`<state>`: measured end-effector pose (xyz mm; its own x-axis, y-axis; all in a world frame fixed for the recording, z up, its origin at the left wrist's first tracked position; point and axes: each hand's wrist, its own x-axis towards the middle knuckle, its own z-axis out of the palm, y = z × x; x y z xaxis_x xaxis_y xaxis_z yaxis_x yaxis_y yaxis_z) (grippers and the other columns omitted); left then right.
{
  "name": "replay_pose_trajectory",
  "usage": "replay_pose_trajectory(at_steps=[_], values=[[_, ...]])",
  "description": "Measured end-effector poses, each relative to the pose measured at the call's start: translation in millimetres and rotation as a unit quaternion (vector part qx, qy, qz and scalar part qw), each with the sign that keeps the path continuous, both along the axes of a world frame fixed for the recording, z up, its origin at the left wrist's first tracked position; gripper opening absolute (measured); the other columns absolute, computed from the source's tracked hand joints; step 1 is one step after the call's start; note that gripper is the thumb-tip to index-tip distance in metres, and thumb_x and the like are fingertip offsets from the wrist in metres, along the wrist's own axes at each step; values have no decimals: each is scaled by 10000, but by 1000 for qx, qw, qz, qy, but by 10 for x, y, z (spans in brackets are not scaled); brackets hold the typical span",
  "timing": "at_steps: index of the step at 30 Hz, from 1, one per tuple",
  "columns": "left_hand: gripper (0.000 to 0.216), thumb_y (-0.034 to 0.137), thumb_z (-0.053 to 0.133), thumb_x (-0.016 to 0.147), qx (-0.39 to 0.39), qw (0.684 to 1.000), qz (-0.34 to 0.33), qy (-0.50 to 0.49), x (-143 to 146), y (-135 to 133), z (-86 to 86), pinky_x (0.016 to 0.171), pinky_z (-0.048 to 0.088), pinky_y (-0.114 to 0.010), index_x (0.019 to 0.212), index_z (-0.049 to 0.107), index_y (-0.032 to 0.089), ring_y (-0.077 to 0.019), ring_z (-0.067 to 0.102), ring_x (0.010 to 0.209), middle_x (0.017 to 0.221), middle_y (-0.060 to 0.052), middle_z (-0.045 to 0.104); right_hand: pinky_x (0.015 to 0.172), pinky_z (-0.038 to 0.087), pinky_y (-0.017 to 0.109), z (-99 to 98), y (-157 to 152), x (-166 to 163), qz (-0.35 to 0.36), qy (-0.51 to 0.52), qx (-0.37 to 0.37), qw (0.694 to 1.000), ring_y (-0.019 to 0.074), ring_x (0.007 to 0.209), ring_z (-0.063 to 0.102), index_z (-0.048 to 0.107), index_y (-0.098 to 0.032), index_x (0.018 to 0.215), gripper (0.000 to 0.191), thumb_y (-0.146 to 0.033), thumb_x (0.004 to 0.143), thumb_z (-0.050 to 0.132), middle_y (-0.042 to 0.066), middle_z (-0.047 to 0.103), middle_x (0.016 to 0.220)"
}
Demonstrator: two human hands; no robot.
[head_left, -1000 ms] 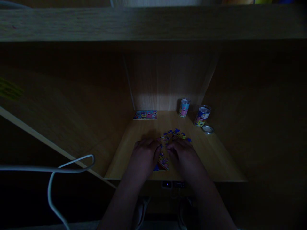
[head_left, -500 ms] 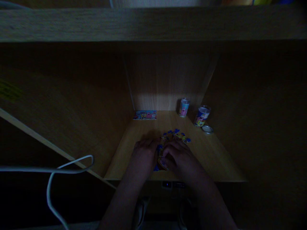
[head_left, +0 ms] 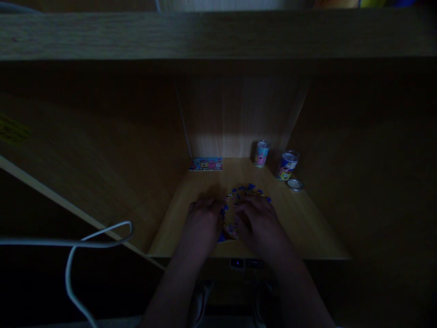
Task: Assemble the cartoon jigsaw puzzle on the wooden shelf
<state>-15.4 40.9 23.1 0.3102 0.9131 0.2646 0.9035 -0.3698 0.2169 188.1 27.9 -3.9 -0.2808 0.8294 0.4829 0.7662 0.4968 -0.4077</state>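
On the wooden shelf, a partly joined jigsaw puzzle (head_left: 231,230) with blue and pink printing lies between my two hands. My left hand (head_left: 205,223) rests against the puzzle's left side, knuckles up, its fingertips hidden. My right hand (head_left: 258,219) is bent over the right side, near the loose pieces. A gap shows between its thumb and forefinger, and I see nothing held there. Loose jigsaw pieces (head_left: 251,187), blue and yellow, lie in an arc beyond the hands; my right hand covers some of them.
A cartoon picture card (head_left: 205,164) lies at the back left. Two printed cans (head_left: 261,154) (head_left: 287,166) stand at the back right, with a round metal lid (head_left: 295,184) beside the nearer one. Overhead runs a shelf board (head_left: 218,34). A white cable (head_left: 102,244) hangs at left.
My right hand has shifted slightly away from the joined part, and its fingers have lifted off it, uncovering more of the puzzle. My left hand has moved slightly left.
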Motion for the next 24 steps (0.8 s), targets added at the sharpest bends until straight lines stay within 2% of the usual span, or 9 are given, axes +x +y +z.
replay_pose_trajectory(at_steps=[2,4,6,9,12,16,18,24], values=[[274,45,622,979,7,1000,22,9,-3,2,-1,1014,544,-497,1143,791,183,-346,726,1159,1182,-134,793,1207,499,583,16,-20,2,38,0,-14,999,334,1337,638,722,-248,1065,68,-279,1027,769,102,739,1329],[267,47,614,974,6,999,42,18,-6,7,-2,999,541,-494,1134,783,178,-351,720,1156,1174,-139,789,1243,474,604,26,-34,4,52,0,-27,998,343,1377,625,710,-256,1036,175,-345,983,851,88,738,1346],[277,46,602,975,2,998,50,26,-8,12,0,997,539,-498,1145,780,173,-357,712,1167,1190,-147,786,1270,450,619,30,-39,6,54,-1,-36,998,355,1418,603,700,-255,1051,242,-338,942,900,83,733,1363],[291,48,594,977,3,998,46,31,-6,15,2,1006,538,-507,1164,781,168,-357,705,1170,1204,-153,783,1284,438,600,36,-33,8,66,9,-39,997,339,1417,604,685,-252,1065,270,-290,929,916,80,733,1340],[279,52,597,974,3,999,41,33,-2,16,-2,1003,538,-500,1147,784,166,-357,702,1169,1173,-147,779,1272,435,579,53,-24,5,80,26,-38,996,294,1293,665,660,-253,1004,202,-286,992,859,62,751,1233],[310,49,591,978,3,999,36,27,1,17,-9,1010,536,-491,1180,789,174,-348,706,1167,1185,-135,780,1064,531,485,68,-20,-3,85,36,-69,993,265,1111,679,634,-255,946,206,-231,1012,828,17,742,1027],[293,51,596,978,3,999,36,26,1,16,-7,1011,536,-488,1157,792,174,-346,709,1163,1195,-138,780,951,530,425,59,-21,-2,85,50,-90,991,247,1038,675,631,-255,945,208,-193,1009,819,2,731,976],[274,78,628,986,-3,999,40,21,-1,13,-3,1016,529,-482,1171,798,187,-342,712,1166,1197,-130,782,850,481,350,5,-32,20,105,98,-114,983,203,958,664,621,-253,984,173,-153,1039,751,-2,717,984]])
